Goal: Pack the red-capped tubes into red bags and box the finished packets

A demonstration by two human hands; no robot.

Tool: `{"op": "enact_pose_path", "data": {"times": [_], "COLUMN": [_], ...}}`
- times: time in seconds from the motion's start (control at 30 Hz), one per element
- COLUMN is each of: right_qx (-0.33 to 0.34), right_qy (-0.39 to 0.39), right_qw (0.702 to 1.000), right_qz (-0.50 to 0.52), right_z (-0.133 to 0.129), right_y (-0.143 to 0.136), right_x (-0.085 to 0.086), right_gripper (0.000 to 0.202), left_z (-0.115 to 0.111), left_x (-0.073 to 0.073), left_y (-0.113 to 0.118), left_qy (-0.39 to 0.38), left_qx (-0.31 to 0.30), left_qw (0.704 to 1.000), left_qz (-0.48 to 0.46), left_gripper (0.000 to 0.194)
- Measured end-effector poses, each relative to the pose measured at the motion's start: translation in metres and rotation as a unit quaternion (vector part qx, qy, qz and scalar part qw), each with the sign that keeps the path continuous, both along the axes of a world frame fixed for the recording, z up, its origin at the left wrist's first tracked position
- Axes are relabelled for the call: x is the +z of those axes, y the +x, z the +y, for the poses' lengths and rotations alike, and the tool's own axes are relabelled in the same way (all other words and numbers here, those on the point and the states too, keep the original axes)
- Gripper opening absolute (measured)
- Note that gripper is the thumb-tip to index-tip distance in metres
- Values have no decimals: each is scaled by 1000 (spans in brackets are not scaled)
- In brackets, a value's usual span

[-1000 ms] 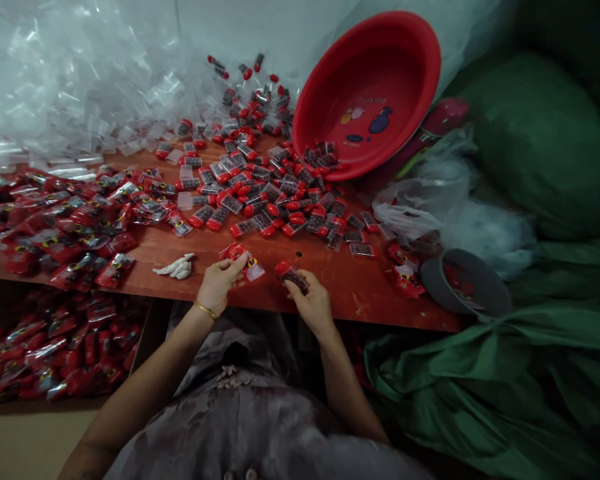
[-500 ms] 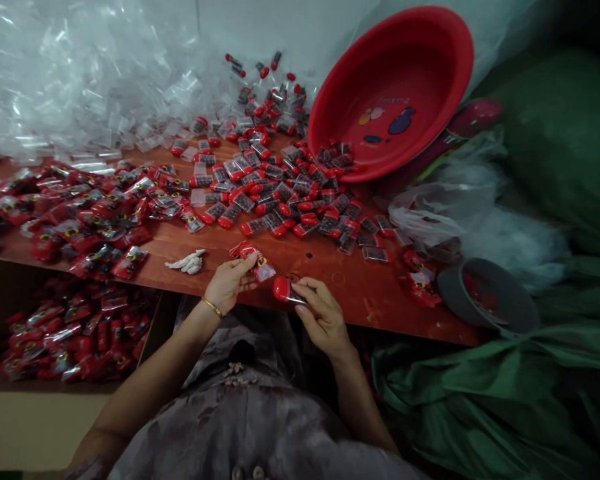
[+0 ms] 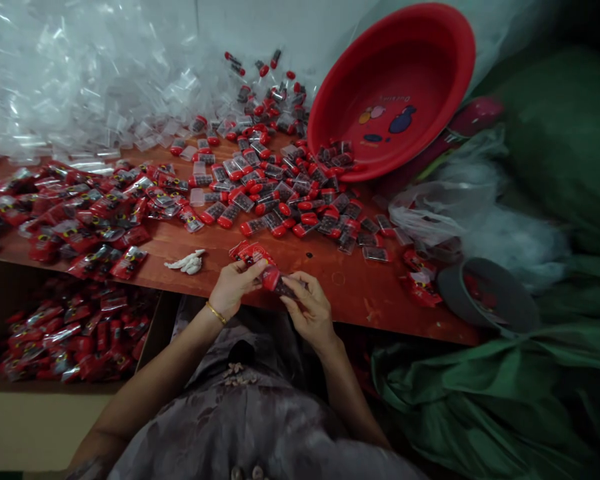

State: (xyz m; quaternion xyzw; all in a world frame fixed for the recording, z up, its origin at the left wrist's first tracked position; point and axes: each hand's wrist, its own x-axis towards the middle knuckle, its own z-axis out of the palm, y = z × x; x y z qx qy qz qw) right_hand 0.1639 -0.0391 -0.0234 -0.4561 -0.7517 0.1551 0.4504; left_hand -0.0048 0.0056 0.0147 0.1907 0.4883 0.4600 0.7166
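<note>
At the table's front edge, my left hand (image 3: 234, 285) pinches a red printed packet (image 3: 253, 254) with a clear end. My right hand (image 3: 310, 303) grips a small container (image 3: 280, 283) with a red cap and a dark, see-through body. The capped end touches the packet's clear end between my hands, and my fingers partly cover both. Beyond them lies a pile of similar red-capped containers (image 3: 285, 193). Several filled red packets (image 3: 95, 207) are heaped on the left of the table.
A red basin (image 3: 410, 87) leans at the back right. Clear plastic sleeves (image 3: 80, 80) pile up at the back left. An open box (image 3: 153, 333) of packets stands below left. Small white pieces (image 3: 186, 262) and a grey bowl (image 3: 487, 293) rest on the table (image 3: 360, 293).
My right hand has moved left with the container, whose red cap now meets the packet's clear end. My left hand has shifted slightly and stays closed on the packet.
</note>
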Motion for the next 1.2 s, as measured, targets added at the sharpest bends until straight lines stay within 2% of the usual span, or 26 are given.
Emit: {"op": "enact_pose_path", "data": {"times": [0.13, 0.3, 0.37, 0.47, 0.53, 0.63, 0.7, 0.77, 0.87, 0.97, 1.07, 1.2], "right_qx": [-15, -77, -82, -74, -76, -58, -44, -46, -65, -59, -51, -83], "right_qy": [20, 63, 61, 3, -82, -234, -287, -295, -280, -291, -305, -286], "right_qw": [1000, 995, 994, 995, 987, 944, 908, 891, 892, 878, 864, 892], "right_qz": [1, 7, 26, 68, 116, 226, 301, 343, 349, 375, 397, 341], "right_z": [4, 6, 7, 6, 5, 3, 3, 4, 4, 4, 5, 7], "right_y": [-6, -23, -30, -35, -35, -35, -37, -40, -44, -47, -51, -57], "right_x": [-1, -3, -4, -4, -5, -5, -2, 2, 6, 4, 2, 6], "right_gripper": [39, 39, 38, 34, 35, 29, 24, 24, 25, 26, 27, 26], "left_z": [-3, -3, -1, 3, 5, 6, 4, 3, 2, 2, -2, -8], "left_x": [-4, -10, -10, -8, -7, -11, -14, -15, -11, -8, -11, -13], "left_y": [7, 16, 17, 15, 12, 11, 13, 16, 17, 15, 13, 12], "left_qy": [16, 7, 11, 4, 3, 26, 47, 68, 90, 84, 86, 122], "left_qx": [7, 23, 24, 19, 30, 48, 41, 34, 30, 15, 12, 13], "left_qw": [1000, 1000, 999, 997, 996, 996, 997, 997, 995, 995, 994, 992], "left_qz": [-18, -19, -42, -72, -84, -70, -44, -30, -40, -59, -68, -10], "left_gripper": [43, 41, 40, 37, 35, 34, 31, 29, 30, 31, 34, 33]}}
